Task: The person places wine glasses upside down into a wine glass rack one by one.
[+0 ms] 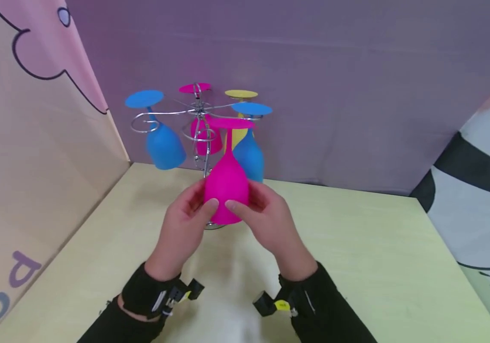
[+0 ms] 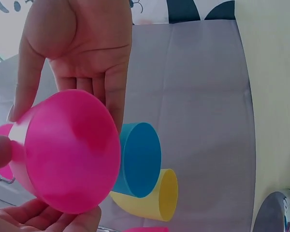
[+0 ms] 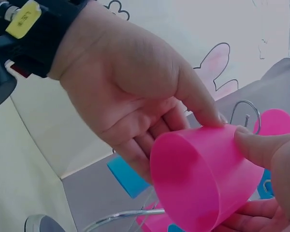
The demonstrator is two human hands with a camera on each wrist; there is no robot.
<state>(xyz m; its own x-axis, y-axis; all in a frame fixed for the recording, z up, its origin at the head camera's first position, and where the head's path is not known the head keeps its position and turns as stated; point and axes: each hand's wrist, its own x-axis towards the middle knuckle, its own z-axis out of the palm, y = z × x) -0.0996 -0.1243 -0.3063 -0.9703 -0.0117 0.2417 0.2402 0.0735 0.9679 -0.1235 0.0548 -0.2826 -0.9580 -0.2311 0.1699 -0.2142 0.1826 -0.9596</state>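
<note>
Upside down between both hands is a pink plastic goblet (image 1: 227, 183), its foot uppermost at the metal rack (image 1: 199, 112). My left hand (image 1: 185, 224) grips the bowl from the left, and my right hand (image 1: 272, 221) grips it from the right, thumbs on the near side. In the right wrist view, the open mouth of the pink goblet (image 3: 183, 181) shows between the fingers. Behind it on the rack hang a blue goblet (image 1: 165, 146) at left, another blue goblet (image 1: 251, 159) at right, a yellow goblet (image 1: 241, 94) and a second pink goblet (image 1: 195, 87).
The rack stands on a pale wooden table (image 1: 348, 247), its round base partly hidden behind the hands. A grey-purple cloth wall (image 1: 356, 95) rises behind the table. A printed panel (image 1: 47, 157) closes the left side, with another printed panel (image 1: 481, 166) at right.
</note>
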